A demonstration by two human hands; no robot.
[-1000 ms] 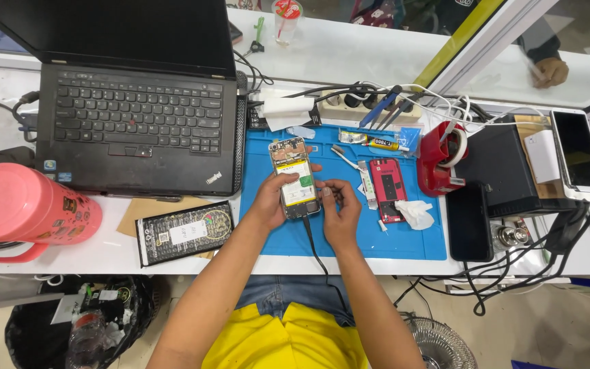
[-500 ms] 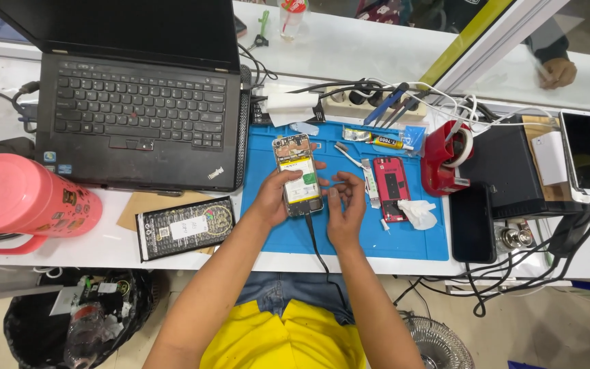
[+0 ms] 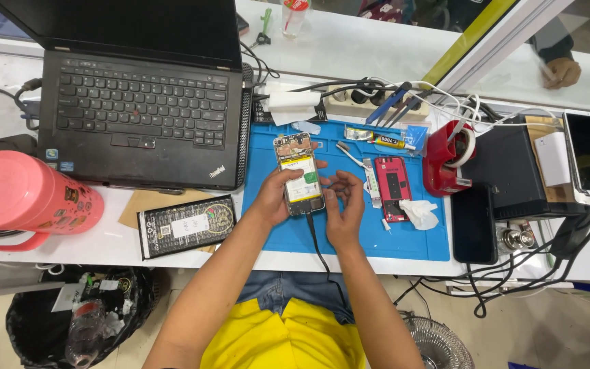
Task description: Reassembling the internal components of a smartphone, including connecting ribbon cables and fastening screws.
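Gripping the opened phone (image 3: 299,174), left hand (image 3: 276,198); right hand (image 3: 344,205) loose beside it, laptop (image 3: 141,116) behind.

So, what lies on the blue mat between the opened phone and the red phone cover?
In the head view, between the opened phone and the red phone cover on the blue mat are the right hand and a white strip-like part.
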